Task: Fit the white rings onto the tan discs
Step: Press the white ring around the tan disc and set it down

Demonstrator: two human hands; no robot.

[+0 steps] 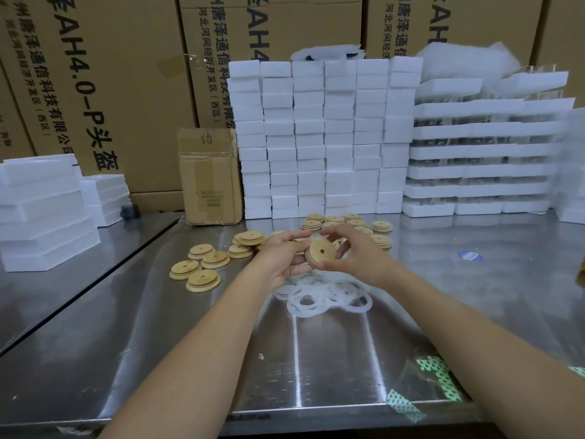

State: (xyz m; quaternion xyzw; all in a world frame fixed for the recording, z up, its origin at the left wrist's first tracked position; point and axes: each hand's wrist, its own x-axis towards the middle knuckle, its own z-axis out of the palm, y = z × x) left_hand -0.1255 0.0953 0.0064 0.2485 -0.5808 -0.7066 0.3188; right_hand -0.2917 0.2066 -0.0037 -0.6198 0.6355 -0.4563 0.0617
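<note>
Above the steel table, both my hands hold one tan disc [320,252] with a small centre hole, tilted toward me. My left hand [281,255] grips its left edge, and my right hand [351,251] pinches its right and lower rim. A pale ring edge shows along the disc's lower left rim. Several loose white rings [329,299] lie in a heap on the table just below my hands. More tan discs [202,267] lie scattered at the left, and another group of discs [348,221] sits behind my hands.
A wall of stacked white foam blocks [323,137] stands behind the discs, with foam trays [481,153] at the right. A small cardboard box [209,175] and foam slabs [44,210] stand at the left. Green-patterned tape scraps [433,378] lie near the table's front edge.
</note>
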